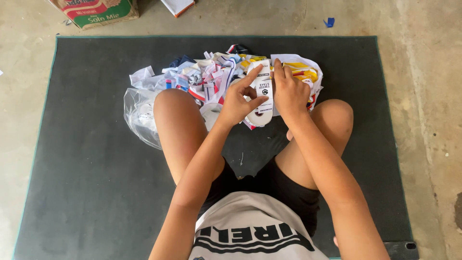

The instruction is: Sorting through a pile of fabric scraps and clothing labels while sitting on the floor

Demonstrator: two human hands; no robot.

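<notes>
Right now both hands grip a white sock with a paper band (263, 96) above the heap of socks (211, 77): left hand (239, 100) pinching the band, right hand (289, 91) closed around it. Next seems careful smoothing.

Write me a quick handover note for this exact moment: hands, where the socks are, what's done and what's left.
Left hand: holds the white sock by its paper label, forefinger raised along it.
Right hand: grips the same sock from the other side.
Sock pile: loose mixed socks on the dark mat, ahead of the knees; clear plastic bag by the left knee.
Done: one sock picked up, label on it.
Left: the pile looks unsorted; I can't tell how many carry labels.
</notes>
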